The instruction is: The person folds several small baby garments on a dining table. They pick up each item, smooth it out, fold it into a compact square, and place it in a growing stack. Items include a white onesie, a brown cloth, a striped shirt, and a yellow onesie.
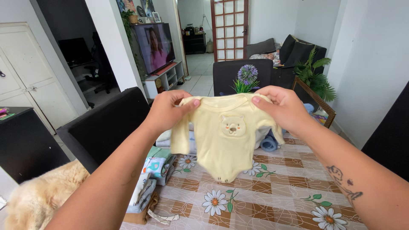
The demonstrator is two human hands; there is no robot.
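The left hand (168, 111) and right hand (284, 108), fingers pinched shut on its shoulders, hold a yellow bodysuit (226, 136) spread mid-frame above the table (272, 191); seemingly the shake-out before folding, which calls for laying it flat.

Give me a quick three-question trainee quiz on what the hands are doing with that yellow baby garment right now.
1. True or false: the yellow bodysuit lies flat on the tablecloth.
2. Which part of the bodysuit do the left hand and right hand pinch? A) the hem B) the shoulders C) the sleeve cuffs
3. Fill in: the folded clothes stack sits at the table's ____ edge, as seen from the head camera.

Key: 1 false, it hangs in the air, held up; 2 B; 3 left.
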